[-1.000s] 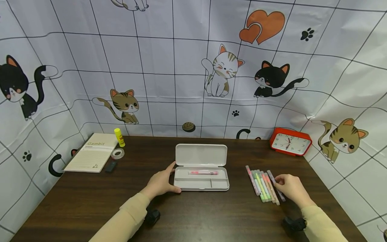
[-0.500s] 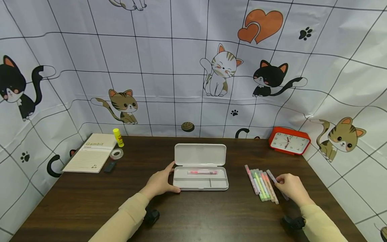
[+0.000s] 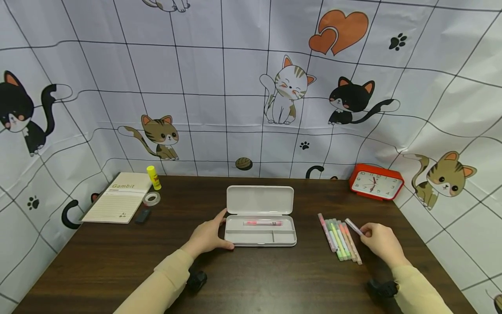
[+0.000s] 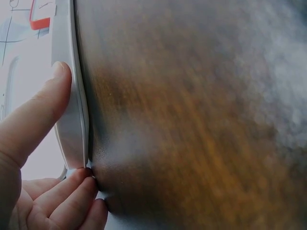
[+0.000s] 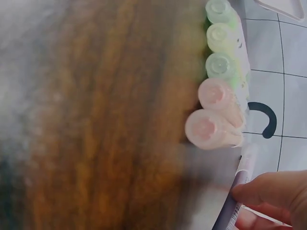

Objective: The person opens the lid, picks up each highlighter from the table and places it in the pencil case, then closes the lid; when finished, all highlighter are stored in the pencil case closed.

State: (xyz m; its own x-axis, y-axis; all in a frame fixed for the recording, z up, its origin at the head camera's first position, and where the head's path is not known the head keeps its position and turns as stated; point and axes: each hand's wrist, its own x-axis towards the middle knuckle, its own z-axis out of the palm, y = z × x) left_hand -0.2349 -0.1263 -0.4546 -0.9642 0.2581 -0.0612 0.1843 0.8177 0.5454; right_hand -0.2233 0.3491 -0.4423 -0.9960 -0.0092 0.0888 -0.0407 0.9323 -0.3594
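An open white pencil case (image 3: 243,238) stands in the middle of the table with its lid raised. One pink marker (image 3: 262,223) lies in its long rear compartment. My left hand (image 3: 208,235) grips the case by its left end, thumb on the front wall (image 4: 72,110) and fingers round the corner. On the right, my right hand (image 3: 382,245) pinches a purple-grey marker (image 5: 232,201) between thumb and fingers, its far end tilted up. Just left of that hand several pastel markers (image 3: 340,240) lie side by side, their round ends facing the right wrist camera.
A red alarm clock (image 3: 376,182) stands at the back right. At the back left are a notebook (image 3: 117,198), a yellow glue stick (image 3: 154,178), a roll of white tape (image 3: 151,199) and a small dark block (image 3: 143,216). A cat-patterned sheet (image 3: 204,87) hangs behind the table.
My right hand has drawn the purple-grey marker slightly right, apart from the row, and raised it a little off the table. The left hand has stayed on the case.
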